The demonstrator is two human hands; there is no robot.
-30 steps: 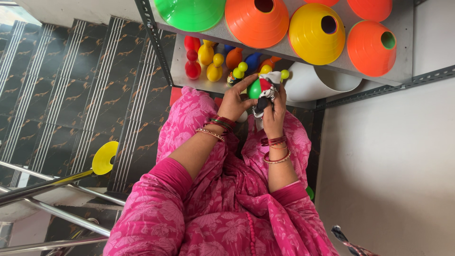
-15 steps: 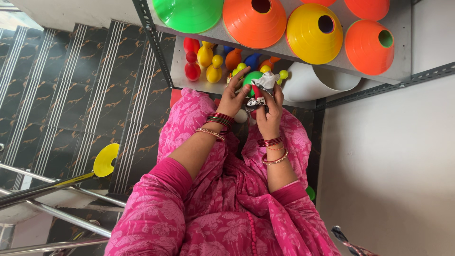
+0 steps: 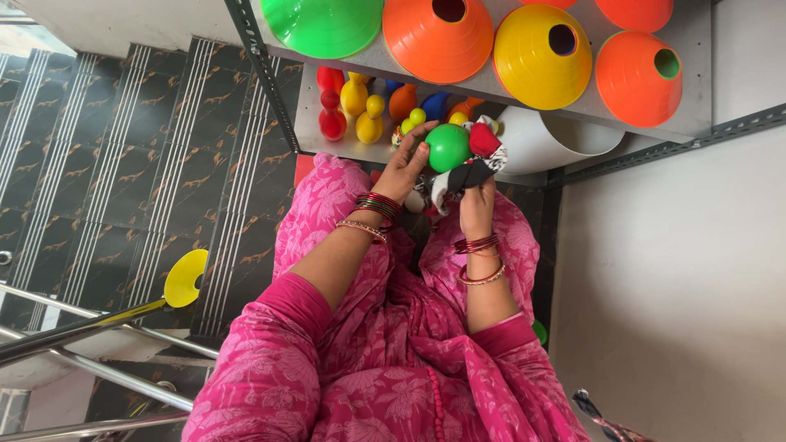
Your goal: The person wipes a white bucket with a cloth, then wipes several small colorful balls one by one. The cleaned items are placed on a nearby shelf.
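Grip, left hand (image 3: 407,168): fingers curled around the near side of a green ball (image 3: 447,147), thumb over its top edge; the hand is closed on the ball and carries it.

Grip, right hand (image 3: 475,205): fingers bunched on a black, white and red cloth (image 3: 468,168), pinching its lower folds. The cloth's upper part wraps against the ball's 3 o'clock side, with a red patch showing at the top.

Relation: ball and cloth touch. The ball lies at about 10 o'clock from the right hand's pinch and at 1 o'clock from the left palm. The ball is round, so it has no long axis; the cloth runs roughly from 7 to 1 o'clock, rising toward the ball. The left hand is nearer the ball; the right is nearer the cloth.

Wrists: red and metal bangles on both, pink patterned sleeves behind.

Outward, 12 o'clock of the hands: lower shelf (image 3: 307,123) holding red skittles (image 3: 332,102), yellow skittles (image 3: 364,106) and small coloured balls, partly hidden by the hands. Above, upper shelf (image 3: 696,49) carrying a green cone (image 3: 323,24), an orange cone (image 3: 438,37), a yellow cone (image 3: 544,53) and further orange ones.

At 9 o'clock: dark patterned stairs (image 3: 98,164). At 8 o'clock: metal rail (image 3: 82,327) with a yellow disc (image 3: 184,278). At 3 o'clock: plain wall (image 3: 679,270).
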